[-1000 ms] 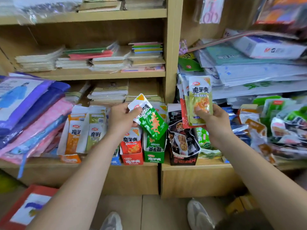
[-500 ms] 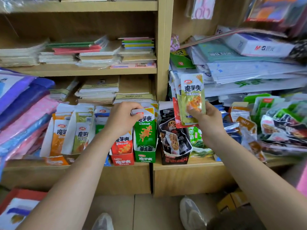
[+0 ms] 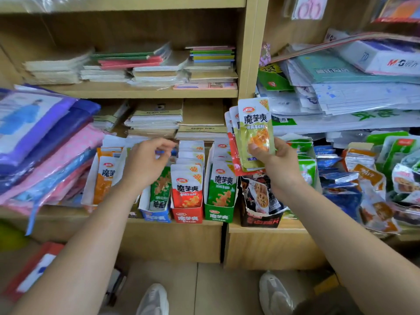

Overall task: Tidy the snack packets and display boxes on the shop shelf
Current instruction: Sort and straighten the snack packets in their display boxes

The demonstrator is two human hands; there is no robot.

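Now that its green packet stands boxed between the hands, the left hand hangs loose and empty, the right hand gripping unsorted packets

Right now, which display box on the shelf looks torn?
The black box, right of the green box: its front is ripped, the green one's is whole.

The display boxes stood tight together along the shelf edge; open space lay above their tops. Plastic-wrapped packs crowded the left, loose packets the right.
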